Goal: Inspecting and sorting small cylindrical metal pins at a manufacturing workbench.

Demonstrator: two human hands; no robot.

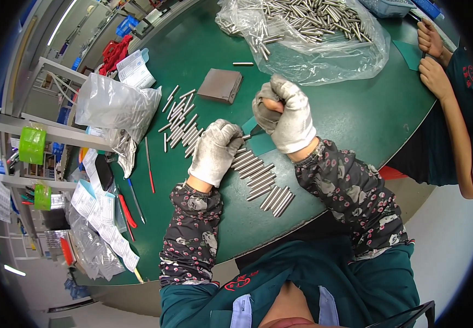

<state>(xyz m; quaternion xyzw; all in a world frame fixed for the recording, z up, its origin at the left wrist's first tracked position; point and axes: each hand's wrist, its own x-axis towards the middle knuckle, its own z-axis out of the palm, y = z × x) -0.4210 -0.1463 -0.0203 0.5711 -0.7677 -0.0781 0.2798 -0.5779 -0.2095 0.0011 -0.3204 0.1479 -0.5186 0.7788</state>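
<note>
My left hand, in a whitish glove, is closed with its fingertips pinching a short metal pin. To the right, my right hand is closed in a worn glove with a bare thumb showing. A small dark piece sticks out below its fingers toward the pin; its kind cannot be made out. Under the hands lies a flat teal sheet. Loose rows of metal pins lie just below my left hand, and another group of pins lies on its far left side.
A brown block sits beyond my hands, near a lone pin. An open plastic bag heaped with pins lies at the back. Red-handled pliers, pens and papers line the left. Another person's hands work at the right.
</note>
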